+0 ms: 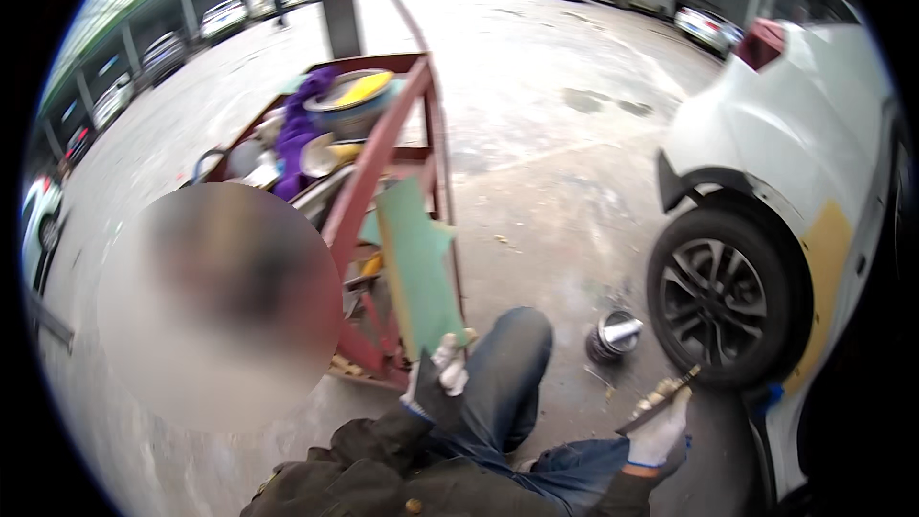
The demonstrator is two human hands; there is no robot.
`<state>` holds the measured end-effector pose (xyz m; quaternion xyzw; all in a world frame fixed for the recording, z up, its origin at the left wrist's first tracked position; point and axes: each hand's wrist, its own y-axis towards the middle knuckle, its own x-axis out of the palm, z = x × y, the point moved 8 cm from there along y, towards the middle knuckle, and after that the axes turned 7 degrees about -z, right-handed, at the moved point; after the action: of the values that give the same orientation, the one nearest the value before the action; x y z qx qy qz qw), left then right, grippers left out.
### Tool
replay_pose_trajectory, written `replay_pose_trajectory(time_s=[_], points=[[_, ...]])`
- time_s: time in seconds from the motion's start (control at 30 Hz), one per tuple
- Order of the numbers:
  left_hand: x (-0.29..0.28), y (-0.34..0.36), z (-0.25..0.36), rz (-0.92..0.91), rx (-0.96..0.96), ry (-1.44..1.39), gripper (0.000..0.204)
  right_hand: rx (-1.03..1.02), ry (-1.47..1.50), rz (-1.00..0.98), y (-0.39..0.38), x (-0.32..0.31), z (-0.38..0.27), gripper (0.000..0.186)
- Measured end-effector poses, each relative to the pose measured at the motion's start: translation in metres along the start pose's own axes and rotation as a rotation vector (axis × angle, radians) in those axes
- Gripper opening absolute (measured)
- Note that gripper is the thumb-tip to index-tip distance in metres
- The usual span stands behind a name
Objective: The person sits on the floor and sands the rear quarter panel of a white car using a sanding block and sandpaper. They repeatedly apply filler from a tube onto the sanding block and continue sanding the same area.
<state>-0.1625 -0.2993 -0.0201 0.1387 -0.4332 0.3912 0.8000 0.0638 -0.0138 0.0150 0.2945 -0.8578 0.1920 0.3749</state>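
Note:
Both hands wear white gloves. My left hand (448, 369) is closed on the lower end of a pale green board (418, 268), which stands upright beside the red cart. A dark flat piece (436, 400) shows just below that hand; whether the hand grips it too is unclear. At the right, my right hand (662, 431) is wrapped round a putty knife (647, 414) with yellowish stuff along it, near the front wheel (718, 297) of a white car (814, 105). A yellowish patch (825, 258) covers the bodywork behind the wheel.
An open dark can (614, 337) with something whitish in it stands on the floor between my knee and the tyre. The red metal cart (378, 148) carries a purple cloth (295, 134), a bowl (352, 110) and clutter. Parked cars and a walking person (277, 2) are far off.

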Motion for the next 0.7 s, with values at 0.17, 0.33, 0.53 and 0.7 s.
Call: replay_pose_trajectory(time_s=[0.17,0.33,0.53,0.7], points=[[-0.029,0.03,0.023,-0.008,0.201,-0.148,0.028,-0.039,-0.033,0.096,0.003,-0.029,0.0,0.032],[-0.012,0.096,0.009,-0.021,0.085,0.009,0.026,-0.135,-0.245,0.13,-0.001,-0.062,-0.007,0.023],[0.111,0.145,-0.098,-0.248,-0.185,0.306,0.026,-0.282,0.093,0.204,-0.083,-0.11,-0.075,0.031],[0.18,0.123,-0.183,-0.487,-0.408,0.438,0.026,-0.443,-0.688,0.658,-0.276,-0.176,-0.123,0.023]])
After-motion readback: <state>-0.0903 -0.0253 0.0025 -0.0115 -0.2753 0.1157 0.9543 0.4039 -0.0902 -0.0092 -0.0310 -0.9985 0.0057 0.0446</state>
